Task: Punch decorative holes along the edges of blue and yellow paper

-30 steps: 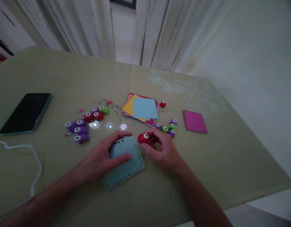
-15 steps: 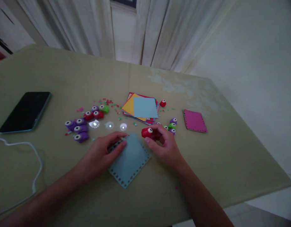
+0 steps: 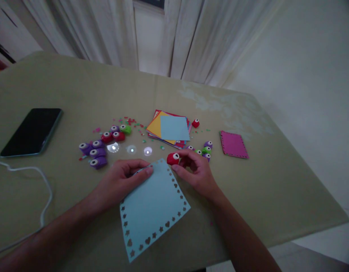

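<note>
A: "While the left hand (image 3: 124, 177) pinches a pale-blue, square paper sheet (image 3: 154, 204) in its grip, where does that sheet sit?"
B: "Tilted over the worktop (image 3: 262, 196), its edges punched with stars and hearts."
A: "And the right hand (image 3: 197, 172)?"
B: "Its grip pinches a red, rounded punch (image 3: 172, 159) with a white-ringed dark eye, just beside the sheet's far corner."

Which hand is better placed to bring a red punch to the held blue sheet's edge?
Probably the right hand: it holds a red punch close to the far corner of the blue sheet, while the left hand grips that sheet.
</note>
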`<state>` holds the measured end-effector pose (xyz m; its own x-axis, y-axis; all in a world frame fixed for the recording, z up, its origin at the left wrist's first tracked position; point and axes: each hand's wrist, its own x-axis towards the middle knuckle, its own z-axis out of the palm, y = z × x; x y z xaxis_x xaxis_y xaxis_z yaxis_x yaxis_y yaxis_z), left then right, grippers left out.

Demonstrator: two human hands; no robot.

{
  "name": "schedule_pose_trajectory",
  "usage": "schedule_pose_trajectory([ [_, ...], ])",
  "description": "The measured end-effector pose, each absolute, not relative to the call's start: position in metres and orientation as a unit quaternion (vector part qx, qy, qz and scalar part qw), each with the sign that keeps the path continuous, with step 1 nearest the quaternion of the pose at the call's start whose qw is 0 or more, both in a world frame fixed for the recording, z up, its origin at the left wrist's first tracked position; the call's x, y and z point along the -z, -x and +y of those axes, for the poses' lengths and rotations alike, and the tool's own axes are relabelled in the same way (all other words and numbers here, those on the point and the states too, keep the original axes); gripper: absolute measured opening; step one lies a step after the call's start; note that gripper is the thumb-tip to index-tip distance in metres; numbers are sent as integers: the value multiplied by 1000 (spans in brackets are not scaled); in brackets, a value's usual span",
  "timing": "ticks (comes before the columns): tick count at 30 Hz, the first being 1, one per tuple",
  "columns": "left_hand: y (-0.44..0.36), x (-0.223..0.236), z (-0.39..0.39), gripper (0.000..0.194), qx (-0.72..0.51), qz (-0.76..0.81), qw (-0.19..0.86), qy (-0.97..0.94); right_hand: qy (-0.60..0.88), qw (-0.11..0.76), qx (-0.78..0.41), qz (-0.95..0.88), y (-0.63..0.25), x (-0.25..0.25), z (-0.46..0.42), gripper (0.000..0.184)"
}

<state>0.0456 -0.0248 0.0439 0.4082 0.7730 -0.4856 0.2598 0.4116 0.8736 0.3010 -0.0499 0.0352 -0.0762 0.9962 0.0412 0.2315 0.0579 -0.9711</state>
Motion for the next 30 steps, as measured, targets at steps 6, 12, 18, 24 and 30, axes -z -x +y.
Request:
schedule_pose_trajectory([
  [6, -47, -48, -25, 48, -190, 510, 676, -496, 506, 450, -451, -581, -301, -35, -49, 29],
  [12, -46, -45, -25, 47, -195, 510, 688, -479, 515, 437, -436, -594, -303, -37, -49, 29],
  [18, -46, -44, -24, 44, -195, 517, 686, -474, 507, 443, -441, -593, -302, -36, -50, 30],
  [24, -45, -42, -25, 47, -197, 510, 698, -463, 513, 437, -432, -599, -303, -35, -50, 31],
  [30, -44, -41, -25, 44, -193, 512, 695, -467, 498, 446, -432, -606, -303, -37, -49, 29],
])
